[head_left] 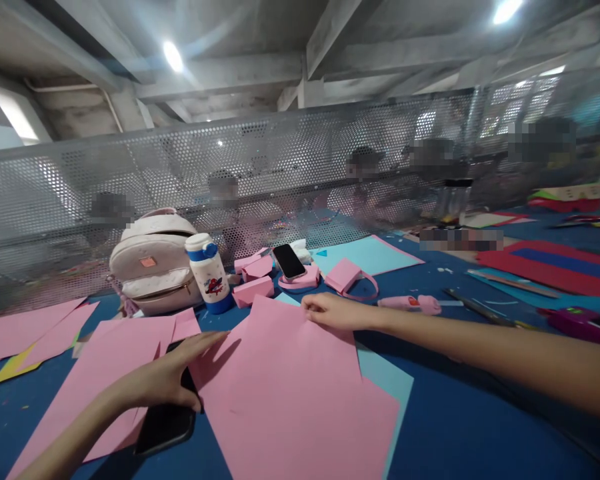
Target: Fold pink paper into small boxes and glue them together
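Observation:
A large pink paper sheet [290,393] lies in front of me, over another pink sheet and a light blue sheet [390,383]. My right hand [327,311] has its fingers curled closed at the sheet's upper right edge, gripping the paper there. At the left edge, my left hand [173,373] is open, thumb and fingers apart, with its fingertips close to the paper. Partly beneath that hand is a black phone [165,430], resting on more pink sheets [115,360].
Behind the sheets stand a pale backpack [153,267], a white and blue bottle [210,277], folded pink paper pieces [254,291] and a second phone [289,261]. A pink pen-like tool [410,304] and a purple object [580,323] lie right. A perforated metal screen [290,153] borders the table.

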